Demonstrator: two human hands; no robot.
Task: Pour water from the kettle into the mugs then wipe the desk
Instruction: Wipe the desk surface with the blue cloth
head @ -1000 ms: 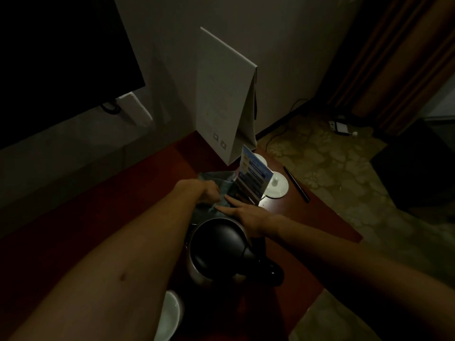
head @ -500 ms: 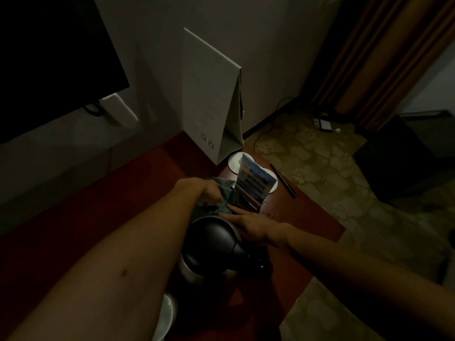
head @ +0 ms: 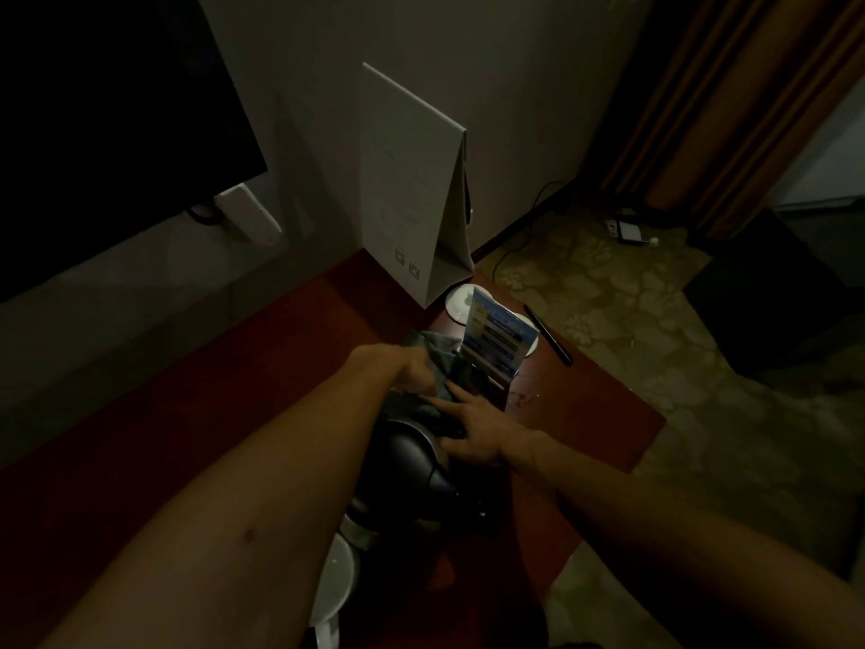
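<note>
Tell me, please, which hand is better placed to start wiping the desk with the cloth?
Left, probably: the left hand already grips the cloth, while the right hand lies flat beside the kettle.

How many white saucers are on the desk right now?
2. One saucer sits at the paper bag's foot; a second saucer peeks from behind the blue card. Arms may hide others.

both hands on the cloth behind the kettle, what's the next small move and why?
Probably draw the cloth clear of the kettle toward bare desk and start wiping. The left hand grips the bunched cloth, the right hand lies flat on it with straight fingers, and it sits hemmed between the kettle and the blue card, so there is little room to wipe there.
</note>
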